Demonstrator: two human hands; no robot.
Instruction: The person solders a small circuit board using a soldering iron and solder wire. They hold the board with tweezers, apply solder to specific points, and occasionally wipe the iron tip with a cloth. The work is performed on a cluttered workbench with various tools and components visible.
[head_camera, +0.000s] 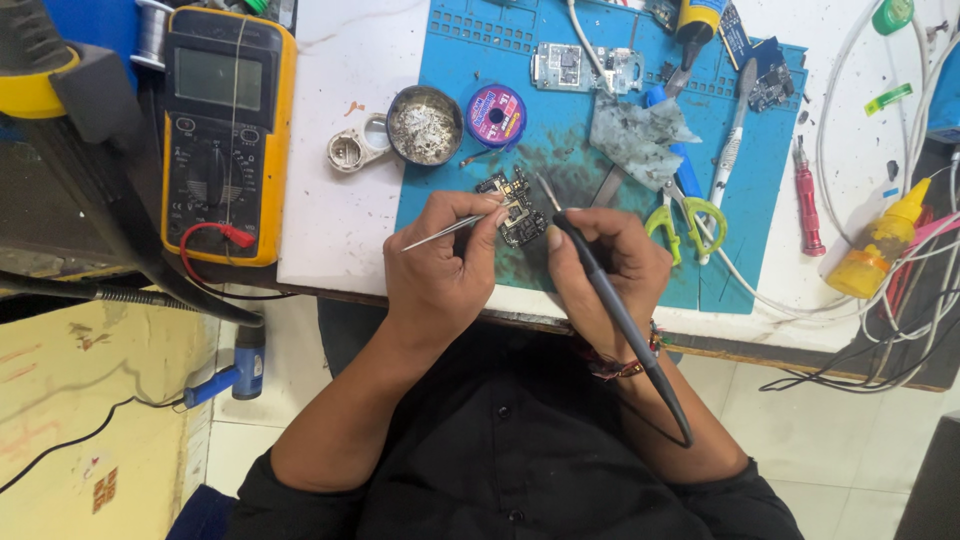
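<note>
My left hand (445, 265) grips thin metal tweezers (445, 230) whose tips rest on a small dark circuit board (515, 205). The board lies on a blue work mat (600, 150). My right hand (605, 265) holds a black soldering iron (620, 320) like a pen, its metal tip pointing at the board's right edge. Both hands sit at the front edge of the table, close together around the board.
A yellow multimeter (228, 130) lies at the left. On the mat are a round tin (424, 124), a purple wick spool (496, 115), another circuit board (585, 68), a grey cloth (635, 135) and green-handled scissors (690, 215). A red screwdriver (806, 200), yellow bottle (880, 245) and white cables lie right.
</note>
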